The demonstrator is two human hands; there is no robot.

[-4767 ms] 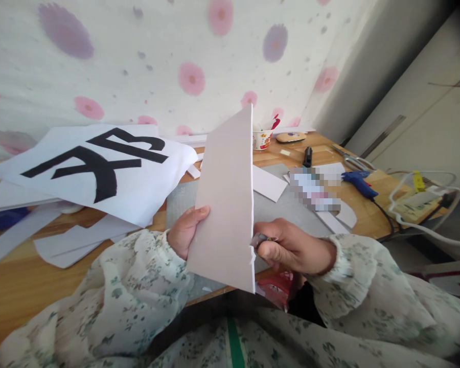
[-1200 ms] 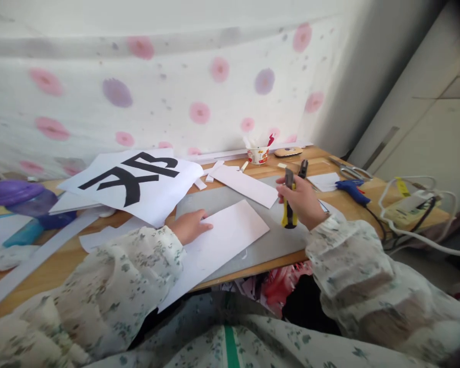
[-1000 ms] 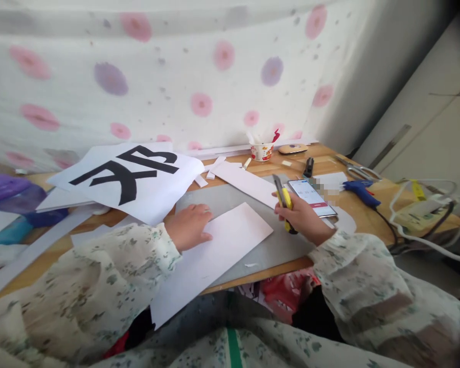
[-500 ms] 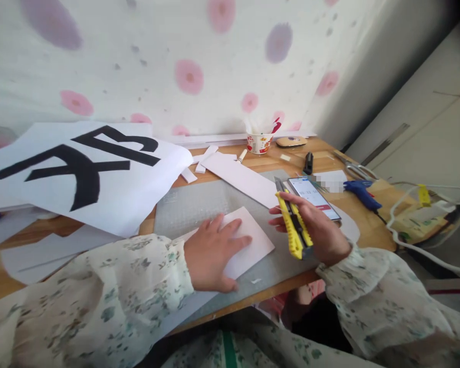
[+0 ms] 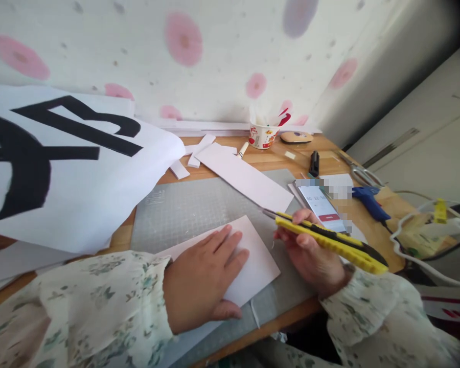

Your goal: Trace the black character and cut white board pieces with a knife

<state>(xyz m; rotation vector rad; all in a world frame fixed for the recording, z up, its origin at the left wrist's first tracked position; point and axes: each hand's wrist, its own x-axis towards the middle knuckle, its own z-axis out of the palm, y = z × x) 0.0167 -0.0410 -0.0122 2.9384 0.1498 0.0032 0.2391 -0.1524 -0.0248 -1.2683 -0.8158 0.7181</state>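
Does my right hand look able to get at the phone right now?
Probably yes: the phone lies just beyond the right hand; only the yellow cutter in its grip looks likely to get in the way.

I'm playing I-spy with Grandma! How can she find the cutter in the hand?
Find the gray mat on the wooden table. At the mat's right side, the right hand holds the cutter. Its long yellow-and-black body sets it apart from the flat phone and blue glue gun nearby.

Open mat (image 5: 191, 204) between boards (image 5: 258, 261), phone (image 5: 317, 200) behind right hand (image 5: 313, 258)
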